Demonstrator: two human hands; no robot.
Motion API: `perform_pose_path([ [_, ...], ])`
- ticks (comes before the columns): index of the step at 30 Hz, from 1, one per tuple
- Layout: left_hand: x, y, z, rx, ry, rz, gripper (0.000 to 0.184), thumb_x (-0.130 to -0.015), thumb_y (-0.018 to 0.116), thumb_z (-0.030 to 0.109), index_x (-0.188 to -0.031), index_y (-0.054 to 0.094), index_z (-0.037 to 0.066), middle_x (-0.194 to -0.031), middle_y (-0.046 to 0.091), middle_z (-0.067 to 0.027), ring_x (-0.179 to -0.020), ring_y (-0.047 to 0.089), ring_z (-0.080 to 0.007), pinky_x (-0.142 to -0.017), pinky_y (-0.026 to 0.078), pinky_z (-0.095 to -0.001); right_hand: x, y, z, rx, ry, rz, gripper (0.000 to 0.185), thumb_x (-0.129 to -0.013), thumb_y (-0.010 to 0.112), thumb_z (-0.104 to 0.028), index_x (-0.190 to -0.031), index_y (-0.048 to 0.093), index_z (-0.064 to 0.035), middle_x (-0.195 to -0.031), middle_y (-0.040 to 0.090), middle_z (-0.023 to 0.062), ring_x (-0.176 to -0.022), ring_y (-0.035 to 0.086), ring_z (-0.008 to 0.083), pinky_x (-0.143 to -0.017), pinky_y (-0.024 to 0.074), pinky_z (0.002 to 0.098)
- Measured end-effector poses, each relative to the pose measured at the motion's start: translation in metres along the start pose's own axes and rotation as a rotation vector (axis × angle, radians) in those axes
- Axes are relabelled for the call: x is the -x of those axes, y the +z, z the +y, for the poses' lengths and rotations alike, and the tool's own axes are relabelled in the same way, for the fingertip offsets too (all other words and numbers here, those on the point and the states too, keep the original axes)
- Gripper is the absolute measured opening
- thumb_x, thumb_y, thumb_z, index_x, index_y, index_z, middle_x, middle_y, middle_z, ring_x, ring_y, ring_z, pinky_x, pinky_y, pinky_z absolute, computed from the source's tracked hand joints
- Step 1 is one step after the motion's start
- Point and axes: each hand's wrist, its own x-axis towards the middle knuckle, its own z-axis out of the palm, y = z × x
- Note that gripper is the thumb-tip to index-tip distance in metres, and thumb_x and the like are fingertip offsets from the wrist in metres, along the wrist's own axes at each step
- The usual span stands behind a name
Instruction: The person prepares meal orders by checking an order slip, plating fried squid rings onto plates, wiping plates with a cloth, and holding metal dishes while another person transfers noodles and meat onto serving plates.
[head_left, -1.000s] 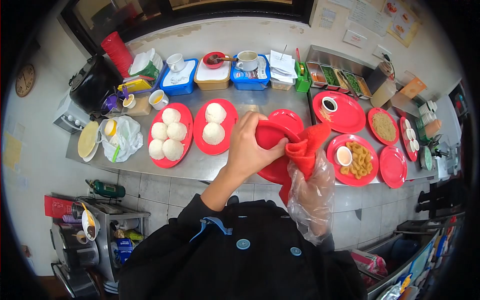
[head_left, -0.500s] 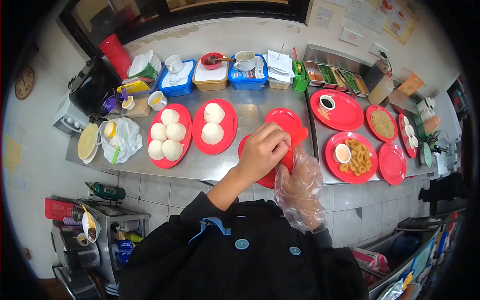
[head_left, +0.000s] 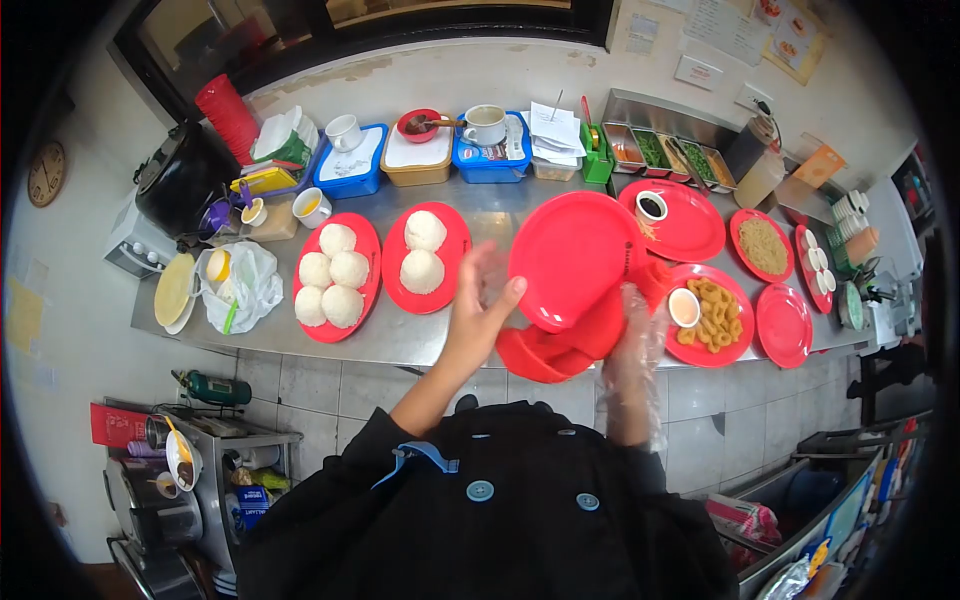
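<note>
A round red plate (head_left: 572, 258) is raised above the counter, its face toward me. My right hand (head_left: 632, 340), in a clear plastic glove, is closed at its lower right on a bunched red cloth (head_left: 596, 325); the cloth lies against the plate, and the fingers are partly hidden. My bare left hand (head_left: 482, 305) is beside the plate's left edge, fingers spread and somewhat blurred; I cannot tell if the thumb touches the rim. Below the raised plate another red piece (head_left: 540, 368) shows, mostly covered.
Left on the steel counter (head_left: 420, 335) are red oval plates (head_left: 455, 285) with white rice mounds. At right, a red plate (head_left: 740, 345) holds fried rings and a dip cup, near a noodle plate (head_left: 762, 247). Lidded tubs (head_left: 495, 160) and garnish trays (head_left: 670, 155) line the back.
A red plate has come up off the counter into view between my hands. My left hand has let go of the red cloth and opened, moving left; my right hand has shifted right.
</note>
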Motion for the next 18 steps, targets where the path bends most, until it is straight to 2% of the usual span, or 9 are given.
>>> perform_pose_path([
  [2, 0.005, 0.011, 0.001, 0.474, -0.149, -0.036, 0.05, -0.087, 0.058, 0.017, -0.128, 0.033, 0.002, -0.123, 0.044, -0.0123, -0.115, 0.041, -0.0184, -0.095, 0.035, -0.0335, 0.008, 0.009, 0.003, 0.172, 0.032, -0.122, 0.048, -0.084, 0.06, -0.016, -0.126, 0.041, -0.0027, -0.114, 0.053, 0.0077, -0.1, 0.054, 0.0172, -0.082, 0.0466, 0.0311],
  [4, -0.001, 0.004, 0.005, 0.489, -0.185, 0.117, 0.04, -0.09, 0.053, 0.016, -0.124, 0.038, 0.001, -0.116, 0.051, -0.0116, -0.105, 0.05, -0.0144, -0.089, 0.04, -0.0293, 0.009, 0.011, 0.001, 0.397, -0.005, -0.158, 0.044, -0.083, 0.061, -0.015, -0.122, 0.045, -0.0021, -0.105, 0.058, 0.0099, -0.095, 0.057, 0.021, -0.079, 0.0464, 0.0337],
  [7, -0.018, -0.013, 0.021, 0.142, -0.008, 0.019, 0.026, -0.092, 0.051, 0.018, -0.111, 0.049, 0.0, -0.085, 0.062, -0.0106, -0.075, 0.06, -0.0151, -0.067, 0.047, -0.0274, -0.007, 0.009, 0.003, 0.874, -0.572, -0.406, 0.028, -0.083, 0.06, -0.015, -0.107, 0.054, -0.0032, -0.086, 0.059, 0.0167, -0.079, 0.057, 0.0348, -0.068, 0.0446, 0.0402],
  [8, -0.019, -0.019, 0.033, 0.141, -0.013, 0.013, 0.026, -0.092, 0.051, 0.018, -0.111, 0.049, 0.0, -0.085, 0.062, -0.0106, -0.075, 0.06, -0.0151, -0.067, 0.047, -0.0274, -0.014, 0.014, -0.01, 0.874, -0.567, -0.4, 0.028, -0.083, 0.06, -0.015, -0.107, 0.054, -0.0032, -0.086, 0.059, 0.0167, -0.079, 0.057, 0.0348, -0.068, 0.0446, 0.0402],
  [10, -0.018, -0.029, 0.05, -0.431, -0.05, -0.472, 0.023, -0.09, 0.052, 0.015, -0.109, 0.05, 0.001, -0.068, 0.057, -0.0145, -0.058, 0.058, -0.0193, -0.055, 0.044, -0.0314, -0.027, 0.023, -0.038, 1.255, -0.759, -0.841, 0.026, -0.082, 0.06, -0.019, -0.102, 0.054, -0.004, -0.082, 0.059, 0.015, -0.077, 0.056, 0.0351, -0.065, 0.0437, 0.0429],
  [11, -0.016, -0.025, 0.034, -0.304, 0.179, -0.505, 0.022, -0.088, 0.053, 0.011, -0.108, 0.05, 0.003, -0.061, 0.049, -0.0173, -0.05, 0.054, -0.0235, -0.048, 0.039, -0.0336, -0.032, 0.019, -0.025, 1.319, -0.852, -0.917, 0.03, -0.08, 0.06, -0.022, -0.104, 0.053, -0.0046, -0.078, 0.058, 0.0131, -0.075, 0.057, 0.0326, -0.063, 0.0441, 0.0434],
  [14, -0.01, -0.032, 0.025, -0.306, 0.165, -0.395, 0.021, -0.087, 0.055, 0.01, -0.106, 0.053, 0.001, -0.063, 0.054, -0.0155, -0.052, 0.055, -0.0185, -0.049, 0.04, -0.0311, -0.039, 0.036, -0.024, 1.338, -1.021, -1.069, 0.032, -0.081, 0.059, -0.024, -0.105, 0.052, -0.0051, -0.079, 0.058, 0.0123, -0.072, 0.056, 0.0313, -0.064, 0.0452, 0.0415],
  [16, -0.011, -0.031, 0.023, -0.291, 0.104, -0.312, 0.021, -0.087, 0.056, 0.011, -0.104, 0.055, 0.0, -0.065, 0.057, -0.0138, -0.054, 0.055, -0.0158, -0.051, 0.041, -0.0297, -0.035, 0.036, -0.018, 1.435, -0.905, -1.08, 0.031, -0.083, 0.057, -0.02, -0.11, 0.051, -0.0051, -0.085, 0.059, 0.0116, -0.07, 0.055, 0.0295, -0.063, 0.0456, 0.0387],
  [18, -0.012, -0.027, 0.017, -0.27, 0.043, -0.211, 0.021, -0.086, 0.058, 0.012, -0.102, 0.057, -0.001, -0.066, 0.059, -0.0121, -0.056, 0.056, -0.0132, -0.052, 0.042, -0.0282, -0.03, 0.018, 0.013, 1.021, -0.428, -0.551, 0.034, -0.086, 0.054, -0.02, -0.116, 0.048, -0.0045, -0.093, 0.06, 0.0095, -0.071, 0.056, 0.023, -0.062, 0.0458, 0.0352],
])
